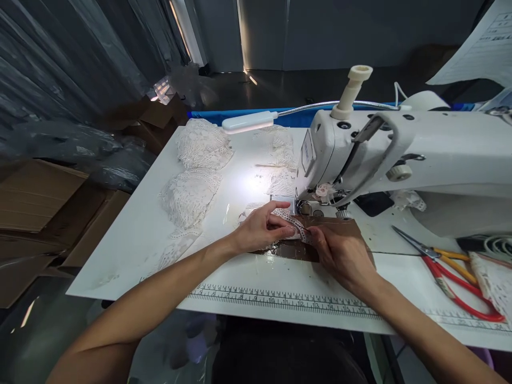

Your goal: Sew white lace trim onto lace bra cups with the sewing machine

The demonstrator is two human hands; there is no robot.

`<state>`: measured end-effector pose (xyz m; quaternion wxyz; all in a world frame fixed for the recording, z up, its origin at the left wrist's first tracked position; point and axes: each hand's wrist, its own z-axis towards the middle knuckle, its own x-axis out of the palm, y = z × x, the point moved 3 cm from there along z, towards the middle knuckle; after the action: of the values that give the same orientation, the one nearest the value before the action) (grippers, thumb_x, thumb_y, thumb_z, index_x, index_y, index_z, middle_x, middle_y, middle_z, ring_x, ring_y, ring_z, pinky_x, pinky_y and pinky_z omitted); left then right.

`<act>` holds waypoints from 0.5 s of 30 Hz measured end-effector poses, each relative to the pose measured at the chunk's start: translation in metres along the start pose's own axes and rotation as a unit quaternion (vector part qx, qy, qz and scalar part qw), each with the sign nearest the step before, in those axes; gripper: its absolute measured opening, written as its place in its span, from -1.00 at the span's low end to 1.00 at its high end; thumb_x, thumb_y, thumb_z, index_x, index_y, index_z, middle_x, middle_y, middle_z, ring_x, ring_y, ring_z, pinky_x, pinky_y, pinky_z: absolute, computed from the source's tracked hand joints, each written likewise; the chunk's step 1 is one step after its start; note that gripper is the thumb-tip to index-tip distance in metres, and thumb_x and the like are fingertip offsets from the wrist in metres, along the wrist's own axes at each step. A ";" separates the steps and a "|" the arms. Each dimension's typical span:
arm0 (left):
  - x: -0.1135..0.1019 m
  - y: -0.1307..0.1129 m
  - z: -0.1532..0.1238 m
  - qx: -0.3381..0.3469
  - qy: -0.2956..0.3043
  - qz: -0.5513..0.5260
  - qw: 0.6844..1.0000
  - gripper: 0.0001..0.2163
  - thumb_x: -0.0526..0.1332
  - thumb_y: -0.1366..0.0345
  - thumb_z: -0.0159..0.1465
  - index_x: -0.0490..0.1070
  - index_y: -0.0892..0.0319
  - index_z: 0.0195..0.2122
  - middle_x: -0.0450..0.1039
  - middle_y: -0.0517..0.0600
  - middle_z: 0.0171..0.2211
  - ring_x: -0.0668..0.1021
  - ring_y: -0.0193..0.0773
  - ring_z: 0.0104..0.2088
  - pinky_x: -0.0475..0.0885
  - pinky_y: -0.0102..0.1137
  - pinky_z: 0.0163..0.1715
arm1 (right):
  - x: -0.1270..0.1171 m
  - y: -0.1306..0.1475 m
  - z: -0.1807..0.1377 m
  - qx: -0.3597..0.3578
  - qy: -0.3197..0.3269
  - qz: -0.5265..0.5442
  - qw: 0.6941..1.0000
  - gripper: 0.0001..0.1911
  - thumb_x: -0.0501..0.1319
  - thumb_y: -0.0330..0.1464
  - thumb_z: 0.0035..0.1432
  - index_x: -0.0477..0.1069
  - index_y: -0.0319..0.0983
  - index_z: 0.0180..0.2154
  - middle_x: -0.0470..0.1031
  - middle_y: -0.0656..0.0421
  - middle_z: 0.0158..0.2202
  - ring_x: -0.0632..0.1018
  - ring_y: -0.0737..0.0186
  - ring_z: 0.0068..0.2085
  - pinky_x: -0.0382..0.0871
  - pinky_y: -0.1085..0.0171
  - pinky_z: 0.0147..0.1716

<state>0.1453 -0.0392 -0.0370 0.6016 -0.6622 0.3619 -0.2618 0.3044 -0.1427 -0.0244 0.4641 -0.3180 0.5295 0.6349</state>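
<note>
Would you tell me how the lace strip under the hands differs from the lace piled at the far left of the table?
The lace strip lies flat as one narrow band in front of the sewing machine, pinched by the left hand and right hand. The lace pile is bunched in loose heaps, far bulkier, and untouched. The strip rests on a brown patch; the pile sits on the bare white table. Both are white openwork lace.
</note>
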 end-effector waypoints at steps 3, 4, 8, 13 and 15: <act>0.000 -0.001 -0.001 -0.011 -0.004 0.018 1.000 -0.39 0.33 0.15 0.18 0.16 0.23 0.20 0.59 0.07 -0.29 0.57 -0.24 -0.30 0.39 -0.31 -0.22 | -0.001 0.008 -0.001 -0.054 -0.042 -0.039 0.997 -0.48 -0.16 -0.17 0.39 0.50 -0.24 -0.28 0.52 0.10 -0.51 0.46 0.22 -0.54 -0.01 0.28 -0.60; 0.000 -0.001 -0.001 -0.014 -0.007 0.022 1.000 -0.38 0.33 0.16 0.18 0.15 0.23 0.20 0.59 0.06 -0.30 0.57 -0.26 -0.32 0.38 -0.33 -0.23 | -0.001 0.010 -0.001 -0.064 -0.050 -0.052 0.995 -0.47 -0.16 -0.17 0.39 0.50 -0.24 -0.28 0.51 0.11 -0.53 0.45 0.23 -0.56 -0.03 0.29 -0.61; 0.000 0.000 -0.002 -0.016 -0.007 0.022 1.000 -0.38 0.32 0.19 0.19 0.13 0.22 0.22 0.58 0.06 -0.31 0.54 -0.29 -0.37 0.36 -0.37 -0.29 | 0.001 0.016 0.002 -0.098 -0.058 -0.067 0.991 -0.47 -0.15 -0.18 0.40 0.50 -0.27 -0.31 0.50 0.12 -0.52 0.44 0.27 -0.57 -0.04 0.28 -0.62; -0.002 0.001 -0.002 -0.024 0.000 0.015 1.000 -0.36 0.33 0.23 0.19 0.10 0.24 0.24 0.57 0.06 -0.32 0.52 -0.31 -0.40 0.35 -0.40 -0.33 | 0.002 0.017 0.007 -0.109 -0.035 -0.044 0.992 -0.47 -0.13 -0.15 0.40 0.47 -0.27 -0.37 0.48 0.15 -0.53 0.42 0.28 -0.57 -0.04 0.28 -0.61; -0.002 0.001 -0.002 -0.024 -0.001 0.015 1.000 -0.36 0.33 0.23 0.19 0.09 0.25 0.24 0.57 0.05 -0.33 0.52 -0.32 -0.41 0.35 -0.40 -0.34 | 0.002 0.016 0.008 -0.108 -0.030 -0.040 0.993 -0.48 -0.12 -0.14 0.39 0.45 -0.27 -0.39 0.47 0.16 -0.54 0.40 0.30 -0.58 -0.05 0.28 -0.61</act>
<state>0.1424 -0.0386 -0.0378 0.5897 -0.6710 0.3777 -0.2435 0.2896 -0.1342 -0.0185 0.4681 -0.3678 0.4305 0.6784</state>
